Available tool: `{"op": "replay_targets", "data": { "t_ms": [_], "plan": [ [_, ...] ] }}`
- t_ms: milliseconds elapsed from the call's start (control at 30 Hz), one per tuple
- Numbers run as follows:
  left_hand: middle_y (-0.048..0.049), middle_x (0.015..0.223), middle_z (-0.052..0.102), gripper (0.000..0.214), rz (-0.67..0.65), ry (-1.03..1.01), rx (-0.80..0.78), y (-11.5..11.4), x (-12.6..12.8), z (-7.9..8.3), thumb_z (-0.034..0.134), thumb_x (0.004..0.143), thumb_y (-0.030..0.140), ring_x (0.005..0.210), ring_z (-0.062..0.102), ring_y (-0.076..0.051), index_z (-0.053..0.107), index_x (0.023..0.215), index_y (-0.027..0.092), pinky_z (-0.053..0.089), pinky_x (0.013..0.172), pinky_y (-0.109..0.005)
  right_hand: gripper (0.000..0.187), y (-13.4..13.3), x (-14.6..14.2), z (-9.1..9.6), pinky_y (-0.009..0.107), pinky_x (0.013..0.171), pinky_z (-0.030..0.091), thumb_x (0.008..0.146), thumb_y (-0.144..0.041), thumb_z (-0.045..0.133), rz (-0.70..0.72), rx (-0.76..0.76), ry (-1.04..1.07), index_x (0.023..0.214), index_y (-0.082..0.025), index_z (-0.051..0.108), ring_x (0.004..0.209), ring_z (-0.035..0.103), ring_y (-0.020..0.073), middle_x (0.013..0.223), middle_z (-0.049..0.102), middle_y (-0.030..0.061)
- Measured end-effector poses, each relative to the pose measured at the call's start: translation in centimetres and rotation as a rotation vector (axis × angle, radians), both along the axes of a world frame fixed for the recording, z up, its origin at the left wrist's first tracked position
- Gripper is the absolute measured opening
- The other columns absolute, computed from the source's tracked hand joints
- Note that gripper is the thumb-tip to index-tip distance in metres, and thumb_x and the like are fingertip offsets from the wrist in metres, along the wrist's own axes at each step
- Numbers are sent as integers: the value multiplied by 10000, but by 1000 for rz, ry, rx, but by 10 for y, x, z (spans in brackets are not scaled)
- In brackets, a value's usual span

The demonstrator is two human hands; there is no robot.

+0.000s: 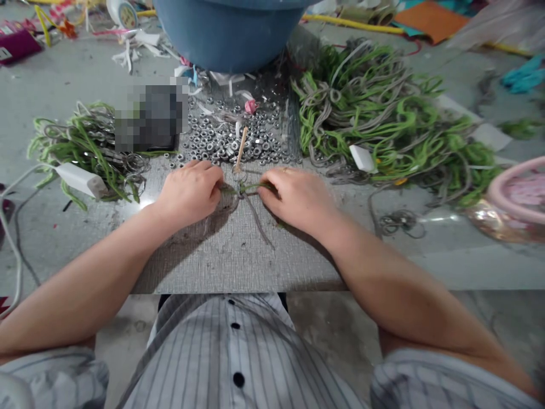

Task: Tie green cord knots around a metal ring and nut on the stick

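Between my two hands a green and grey cord point(260, 221) is knotted just below a metal ring point(239, 175). My left hand point(191, 190) is closed on the green strand to the left of the knot. On the other side, my right hand point(296, 196) grips a strand running out to the right. A grey tail of the cord hangs down toward the table's front edge. The ring lies around or against a thin wooden peg point(242, 146) that stands up from the table. My fingertips are partly hidden behind the hands.
Many small metal nuts point(208, 136) are spread behind my hands, below a blue basin point(234, 34). Green and grey cords point(374, 113) are heaped at right. Finished-looking cords with rings point(93, 142) lie at left beside a white adapter point(82, 179). A pink-rimmed container point(508, 190) stands far right.
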State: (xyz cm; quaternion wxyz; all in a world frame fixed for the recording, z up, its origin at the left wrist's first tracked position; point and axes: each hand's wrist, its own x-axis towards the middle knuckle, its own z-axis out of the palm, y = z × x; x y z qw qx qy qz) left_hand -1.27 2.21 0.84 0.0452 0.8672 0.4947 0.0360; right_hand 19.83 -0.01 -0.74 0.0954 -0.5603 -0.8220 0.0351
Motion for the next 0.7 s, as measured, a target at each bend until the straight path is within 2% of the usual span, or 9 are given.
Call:
{"op": "replay_targets", "data": {
  "t_ms": [100, 200, 333, 467, 700],
  "plan": [
    [-124, 953, 663, 269, -72, -63, 104, 2, -3, -7, 445, 803, 132, 933, 583, -275, 694, 905, 145, 474, 788, -408, 251, 3, 4, -8, 367, 755, 428, 842, -113, 483, 97, 152, 68, 1007, -138, 670, 930, 612, 264, 1058, 691, 144],
    [-109, 978, 664, 282, -137, -89, 108, 2, -3, -11, 460, 823, 146, 959, 568, -269, 708, 956, 152, 455, 846, -430, 339, 5, 4, -10, 404, 846, 431, 840, -78, 462, 223, 216, 131, 1096, -152, 672, 1012, 595, 268, 1166, 677, 130],
    [-92, 1001, 686, 275, -236, -119, 104, 2, -3, -14, 480, 856, 192, 965, 563, -266, 725, 981, 177, 432, 833, -419, 308, 4, 0, -7, 403, 849, 414, 937, -169, 443, 329, 150, 102, 1085, -190, 712, 983, 588, 253, 1061, 722, 89],
    [-79, 998, 695, 274, -290, -164, 148, 2, -4, -17, 486, 870, 219, 963, 560, -261, 740, 973, 207, 415, 816, -403, 324, 2, -1, -7, 391, 797, 398, 964, -202, 432, 310, 76, 4, 1017, -214, 751, 904, 574, 246, 944, 728, 84],
    [-96, 1007, 703, 281, -304, -208, 139, 1, -3, -17, 474, 878, 229, 989, 567, -272, 740, 958, 185, 419, 838, -424, 312, 2, -2, -10, 371, 777, 363, 960, -183, 437, 318, 100, -48, 1014, -191, 744, 873, 547, 240, 904, 690, 100]
  ]
}}
